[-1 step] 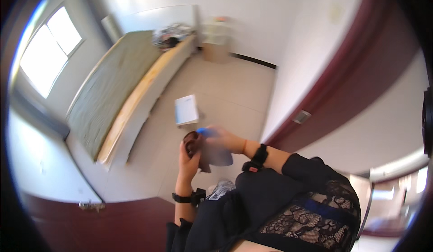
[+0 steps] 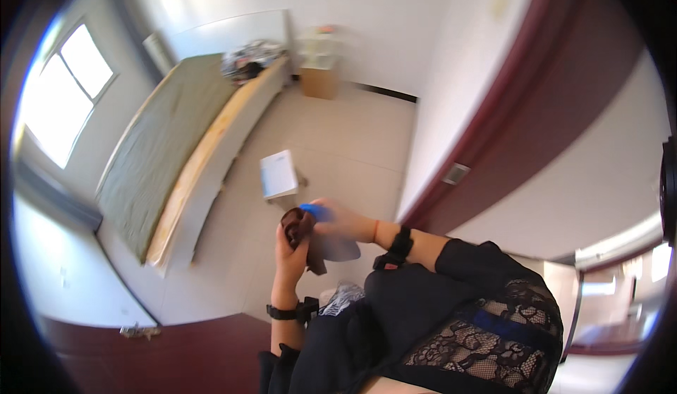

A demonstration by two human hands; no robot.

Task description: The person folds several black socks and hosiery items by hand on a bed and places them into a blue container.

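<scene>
In front of my body, both hands are raised and close together. My left hand (image 2: 289, 254) is closed around a crumpled dark brown piece that looks like soft cloth (image 2: 299, 229). My right hand (image 2: 342, 221), slightly blurred, is closed at a bright blue piece (image 2: 315, 213) right beside the brown one. Below the right hand hangs a smooth greyish flap (image 2: 338, 248), touching the brown cloth; whether they are one item I cannot tell. Palms and fingertips are partly hidden.
A small stool-like stand with a white-and-blue top (image 2: 280, 175) is on the tiled floor ahead. Left of it, a bed frame (image 2: 169, 140) carries bundled fabric (image 2: 250, 61). A cardboard box (image 2: 319, 82) stands by the far wall. Dark red doors (image 2: 151, 348) flank me.
The room has shifted a little to the left in view. Both hands keep nearly the same pose on the brown and blue pieces.
</scene>
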